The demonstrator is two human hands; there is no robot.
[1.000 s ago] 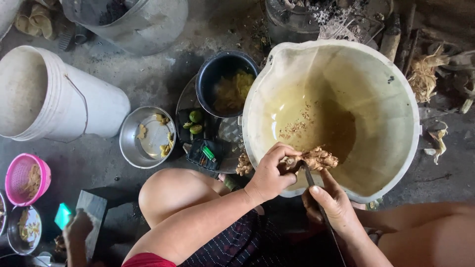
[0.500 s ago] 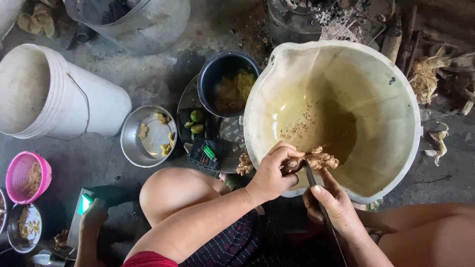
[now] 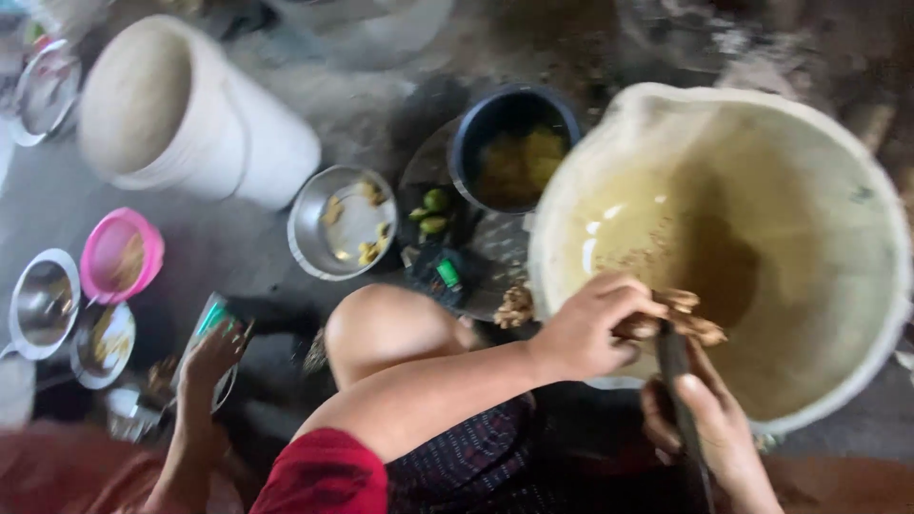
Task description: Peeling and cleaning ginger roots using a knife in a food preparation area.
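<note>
Brown root blurred, probably ginger; hands clamped: left root, right knife.

A floor-level home cooking area; white bucket at ten o'clock, steel bowls and a big basin on bare ground.
</note>
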